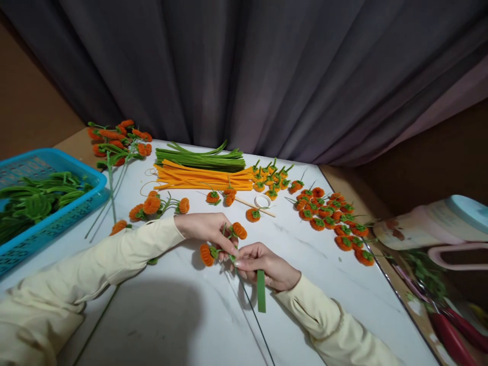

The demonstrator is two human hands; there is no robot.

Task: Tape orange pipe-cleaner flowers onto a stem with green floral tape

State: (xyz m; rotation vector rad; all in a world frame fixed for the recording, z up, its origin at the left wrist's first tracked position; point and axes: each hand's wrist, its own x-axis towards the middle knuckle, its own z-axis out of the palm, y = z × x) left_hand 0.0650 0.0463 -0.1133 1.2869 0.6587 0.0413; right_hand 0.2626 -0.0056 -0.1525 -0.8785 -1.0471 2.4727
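Observation:
My left hand pinches the top of a thin dark green wire stem, which slants down to the bottom edge of the view. Two small orange fuzzy pumpkins with green tops hang at its upper end, on either side of my fingers. Close against it, my right hand is closed on a strip of green floral tape, whose loose end hangs below the palm. The fingertips of both hands meet at the stem, and the exact join is partly hidden by them.
Bundles of green and orange pipe cleaners lie behind my hands. Several loose pumpkins are at the right, finished sprigs back left. A blue basket stands left; a tumbler and red-handled pliers lie right.

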